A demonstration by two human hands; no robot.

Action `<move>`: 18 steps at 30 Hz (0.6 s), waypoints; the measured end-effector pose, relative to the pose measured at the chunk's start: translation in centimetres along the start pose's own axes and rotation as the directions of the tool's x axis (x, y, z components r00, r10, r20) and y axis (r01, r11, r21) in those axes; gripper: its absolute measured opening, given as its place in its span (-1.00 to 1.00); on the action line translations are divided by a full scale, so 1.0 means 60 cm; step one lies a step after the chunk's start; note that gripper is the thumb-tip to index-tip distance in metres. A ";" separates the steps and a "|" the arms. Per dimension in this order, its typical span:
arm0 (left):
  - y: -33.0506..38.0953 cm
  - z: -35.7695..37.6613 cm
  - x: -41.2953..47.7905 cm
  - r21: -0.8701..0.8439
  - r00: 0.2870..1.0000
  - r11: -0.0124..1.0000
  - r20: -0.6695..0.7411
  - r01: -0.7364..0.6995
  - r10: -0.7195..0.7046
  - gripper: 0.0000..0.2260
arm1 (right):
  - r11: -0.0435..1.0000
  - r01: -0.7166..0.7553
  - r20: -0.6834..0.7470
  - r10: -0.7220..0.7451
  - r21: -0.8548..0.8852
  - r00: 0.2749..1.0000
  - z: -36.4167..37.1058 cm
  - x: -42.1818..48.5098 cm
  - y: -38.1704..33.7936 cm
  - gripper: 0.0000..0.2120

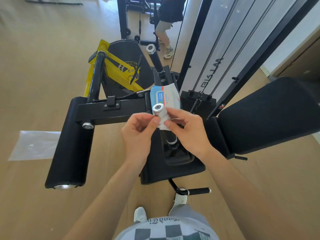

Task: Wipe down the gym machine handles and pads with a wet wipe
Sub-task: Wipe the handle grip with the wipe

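Wipe (162, 122), white, crumpled, seemingly wrapping handle (158, 108)

Pale wood floor (43, 66) (clear plastic sheet (34, 144) lying).

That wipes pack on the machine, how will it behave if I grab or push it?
The wipes pack looks like a soft pouch with crimped ends, so it would probably sag, not stay stiff. Its film may be slippery. Lying flat on the black frame, it should slide, not roll.
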State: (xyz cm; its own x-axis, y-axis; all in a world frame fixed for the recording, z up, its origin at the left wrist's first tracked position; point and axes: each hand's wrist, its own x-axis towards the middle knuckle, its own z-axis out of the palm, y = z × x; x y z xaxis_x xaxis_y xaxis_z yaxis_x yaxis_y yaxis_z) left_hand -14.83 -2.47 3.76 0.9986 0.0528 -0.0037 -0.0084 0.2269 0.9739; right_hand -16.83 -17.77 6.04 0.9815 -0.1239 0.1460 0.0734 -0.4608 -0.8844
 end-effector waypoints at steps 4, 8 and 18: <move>-0.045 -0.006 -0.026 0.092 0.985 0.988 0.101 0.127 -0.137 -0.86 | 0.995 -0.059 0.056 0.063 -0.075 0.996 -0.010 -0.037 0.043 -0.61; -0.062 -0.009 -0.038 0.216 0.970 0.963 0.146 0.159 -0.193 -0.85 | 0.972 -0.129 0.000 0.132 -0.196 0.991 -0.028 -0.055 0.069 -0.76; 0.008 0.000 -0.009 0.165 0.991 0.984 0.125 -0.069 0.048 -0.56 | 0.997 -0.072 -0.107 0.071 -0.005 0.992 -0.008 -0.011 0.002 -0.69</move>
State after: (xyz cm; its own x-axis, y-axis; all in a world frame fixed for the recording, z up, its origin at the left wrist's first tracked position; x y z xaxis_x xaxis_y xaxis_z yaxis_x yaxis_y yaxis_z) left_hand -15.38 -2.40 4.22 0.9957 -0.0586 0.0718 -0.0683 0.0596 0.9959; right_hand -17.56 -18.17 6.04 0.9598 -0.2493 0.1292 0.0017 -0.4551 -0.8904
